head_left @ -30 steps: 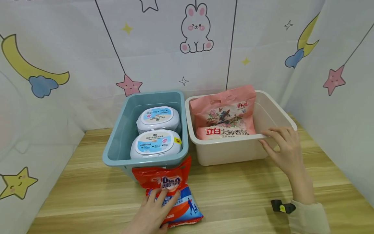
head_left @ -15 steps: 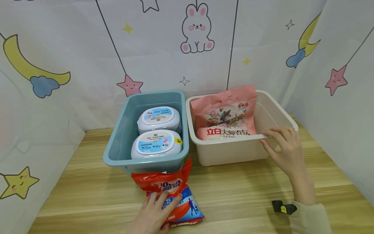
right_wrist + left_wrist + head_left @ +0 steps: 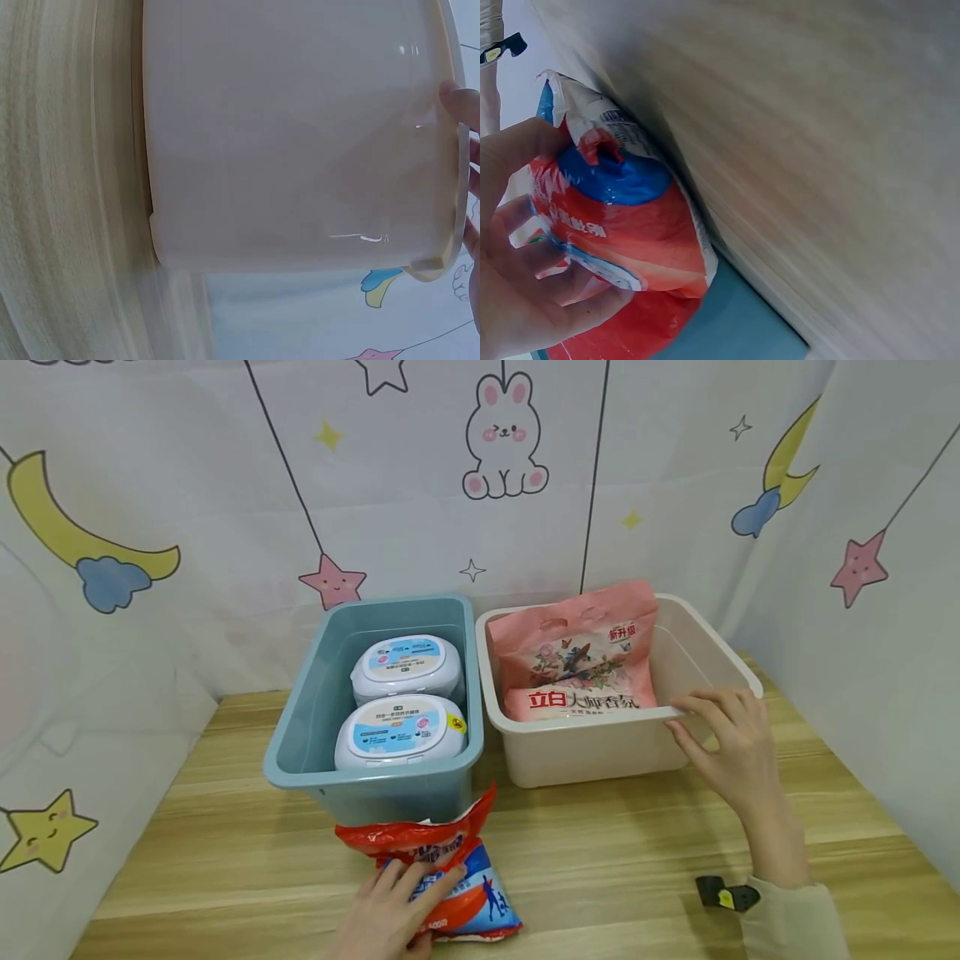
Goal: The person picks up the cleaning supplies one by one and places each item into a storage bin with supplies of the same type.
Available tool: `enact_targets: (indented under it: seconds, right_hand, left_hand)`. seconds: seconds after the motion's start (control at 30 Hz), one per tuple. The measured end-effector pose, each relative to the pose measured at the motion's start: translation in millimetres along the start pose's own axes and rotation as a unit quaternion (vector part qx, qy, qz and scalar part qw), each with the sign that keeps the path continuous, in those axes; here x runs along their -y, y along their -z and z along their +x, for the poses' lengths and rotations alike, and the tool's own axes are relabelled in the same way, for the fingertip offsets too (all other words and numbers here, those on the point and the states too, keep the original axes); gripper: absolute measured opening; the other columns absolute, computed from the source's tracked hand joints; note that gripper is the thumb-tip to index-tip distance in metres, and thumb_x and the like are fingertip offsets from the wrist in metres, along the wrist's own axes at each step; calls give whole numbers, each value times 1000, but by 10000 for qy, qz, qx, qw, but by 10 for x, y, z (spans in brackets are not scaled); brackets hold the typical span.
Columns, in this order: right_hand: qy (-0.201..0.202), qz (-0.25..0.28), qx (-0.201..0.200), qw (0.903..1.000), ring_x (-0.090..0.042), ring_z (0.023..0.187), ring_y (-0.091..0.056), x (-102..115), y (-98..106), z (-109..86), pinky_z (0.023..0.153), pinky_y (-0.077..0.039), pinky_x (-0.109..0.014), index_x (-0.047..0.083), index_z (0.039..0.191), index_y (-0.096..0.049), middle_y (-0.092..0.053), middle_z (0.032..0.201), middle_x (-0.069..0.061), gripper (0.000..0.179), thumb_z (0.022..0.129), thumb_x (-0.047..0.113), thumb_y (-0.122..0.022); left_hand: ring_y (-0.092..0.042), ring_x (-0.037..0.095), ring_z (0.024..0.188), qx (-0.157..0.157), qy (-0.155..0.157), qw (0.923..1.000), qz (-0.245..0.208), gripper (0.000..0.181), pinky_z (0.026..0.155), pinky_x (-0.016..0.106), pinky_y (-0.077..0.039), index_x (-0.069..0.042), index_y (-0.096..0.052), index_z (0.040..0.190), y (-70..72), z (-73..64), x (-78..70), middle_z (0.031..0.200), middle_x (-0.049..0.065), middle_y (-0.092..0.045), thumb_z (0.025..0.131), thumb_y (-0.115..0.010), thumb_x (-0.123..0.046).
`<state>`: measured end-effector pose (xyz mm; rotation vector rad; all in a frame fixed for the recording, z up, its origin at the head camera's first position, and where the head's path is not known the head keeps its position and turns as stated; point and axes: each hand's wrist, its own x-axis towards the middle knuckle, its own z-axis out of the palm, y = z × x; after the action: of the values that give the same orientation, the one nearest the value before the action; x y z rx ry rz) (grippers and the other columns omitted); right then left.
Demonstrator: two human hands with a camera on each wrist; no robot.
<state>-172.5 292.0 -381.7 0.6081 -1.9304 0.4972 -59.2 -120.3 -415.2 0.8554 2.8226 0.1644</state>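
Note:
My left hand (image 3: 386, 906) grips a red and blue bag of washing powder (image 3: 480, 897) at the front of the table, in front of the blue-green bin. In the left wrist view the thumb is at one end of the bag (image 3: 622, 240) and the fingers spread over its printed face. The bag's red top edge stands up, partly folded. My right hand (image 3: 731, 747) pinches the front rim of the cream plastic bin (image 3: 585, 756) near its right corner, thumb outside and fingers over the edge. That bin's smooth wall (image 3: 300, 150) fills much of the right wrist view.
Two white oval tubs with blue labels, a front one (image 3: 401, 731) and a rear one (image 3: 407, 664), sit in the blue-green bin (image 3: 300, 777). A pink detergent bag (image 3: 577, 652) leans inside the cream bin. A printed curtain (image 3: 405, 485) hangs behind the wooden table (image 3: 615, 868).
The bag's red top has folded down toward me and away from the blue-green bin, hiding more of its lettering. My right hand has stayed on the cream bin's rim.

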Motion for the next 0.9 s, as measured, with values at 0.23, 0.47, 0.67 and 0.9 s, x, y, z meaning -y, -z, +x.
enact_targets:
  seconds: [0.23, 0.47, 0.67, 0.9]
  right_hand:
    - [-25, 7, 4, 10000, -41, 85, -51, 1, 11, -9, 72, -31, -47, -1, 93, -71, -66, 90, -20, 42, 94, 39, -59]
    - [-45, -19, 58, 10000, -39, 85, -51, 6, 19, -12, 72, -30, -44, -1, 93, -71, -66, 90, -20, 42, 94, 40, -59]
    - [-22, -29, 55, 10000, -39, 85, -52, 5, 16, -7, 72, -31, -45, -1, 93, -71, -66, 90, -20, 42, 94, 39, -59]
    - [-23, -9, 64, 10000, -39, 86, -52, 8, 10, 1, 72, -31, -46, -1, 94, -71, -66, 91, -20, 41, 94, 38, -59]
  left_hand:
    - [-51, 17, 101, -429, -188, 9987, 197, 74, 85, 45, -52, -42, -40, 141, 2, -24, -4, 118, -3, -57, 78, -74, -28]
    - [-52, 16, 102, -451, -153, 9987, -167, 67, 87, 48, -50, -46, -42, 138, 27, -45, -74, 115, -6, -55, 81, -72, -26]
    - [-51, 13, 102, -610, -176, 9976, -266, 63, 86, 45, -48, -50, -43, 135, 47, -48, -149, 112, -10, -53, 83, -71, -27]
    - [-50, 12, 100, -824, -425, 9957, 2, 63, 83, 41, -48, -48, -43, 135, 68, -50, -162, 109, -9, -52, 82, -73, -30]
